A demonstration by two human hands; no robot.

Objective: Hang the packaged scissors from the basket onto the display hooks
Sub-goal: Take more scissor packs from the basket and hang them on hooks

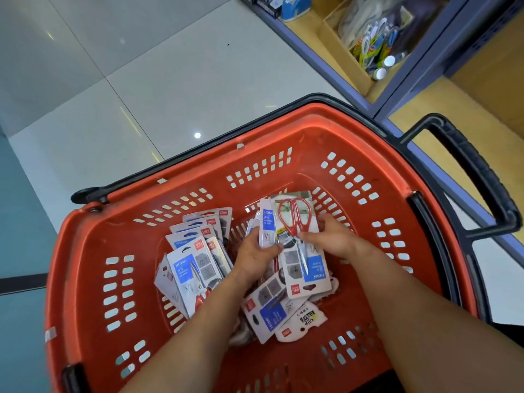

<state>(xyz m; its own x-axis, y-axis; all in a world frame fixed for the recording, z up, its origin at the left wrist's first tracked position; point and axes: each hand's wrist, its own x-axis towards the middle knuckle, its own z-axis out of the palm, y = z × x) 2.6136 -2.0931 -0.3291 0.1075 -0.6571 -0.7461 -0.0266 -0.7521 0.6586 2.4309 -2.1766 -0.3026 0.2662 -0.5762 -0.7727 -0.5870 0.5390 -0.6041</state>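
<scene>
An orange shopping basket (283,131) stands on the floor below me, holding several white-and-blue carded packs of scissors. Both my arms reach down into it. My right hand (330,236) grips a pack of red-handled scissors (304,251) by its right edge, card tilted up. My left hand (255,253) holds the left side of the same small bundle, thumb on a blue-striped card (268,225). A fan of packs (195,251) leans at the basket's left, and more packs (272,310) lie flat near its front. No display hooks are in view.
A blue-framed shelf unit (320,58) with wooden boards runs along the right, holding stationery in a cardboard box (371,43). The basket's black handle (476,171) sticks out toward the shelf. Pale glossy floor tiles (127,80) lie to the left and beyond.
</scene>
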